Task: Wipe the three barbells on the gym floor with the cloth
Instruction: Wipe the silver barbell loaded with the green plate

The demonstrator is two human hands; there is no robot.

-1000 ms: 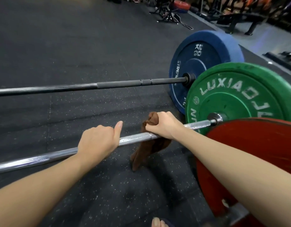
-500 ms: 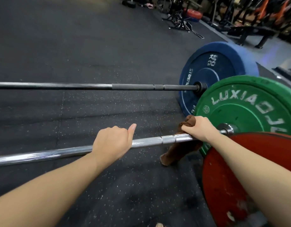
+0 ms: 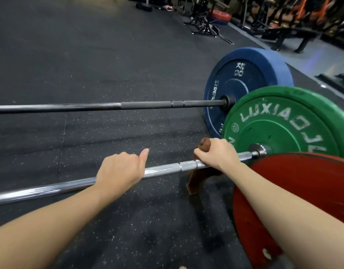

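Right hand [image 3: 218, 155]: fingers [image 3: 201, 154] clenched round a brown cloth [image 3: 196, 180] wrapped over the shiny chrome barbell shaft [image 3: 167, 168]. The grip is near the shaft's right end, just short of the steel collar [image 3: 256, 150] and the green rubber plate [image 3: 283, 131]. The cloth tail hangs below the shaft. Left hand [image 3: 120, 170] grips the same shaft further left, thumb sticking out, likely steadying it.

Step in hand, probably: wiping the middle barbell, right end. The next move likely calls for sliding the cloth along the shaft with a firm squeeze. Going leftward, the left hand sits in the path and would need to shift.

- **Far side:** black barbell shaft [image 3: 89, 107] with blue rubber plate [image 3: 244, 80], no hand on it.
- **Near right:** red rubber plate [image 3: 295, 195], its bar out of view, crowding the right forearm.
- **Underneath:** speckled black rubber gym floor [image 3: 80, 55].
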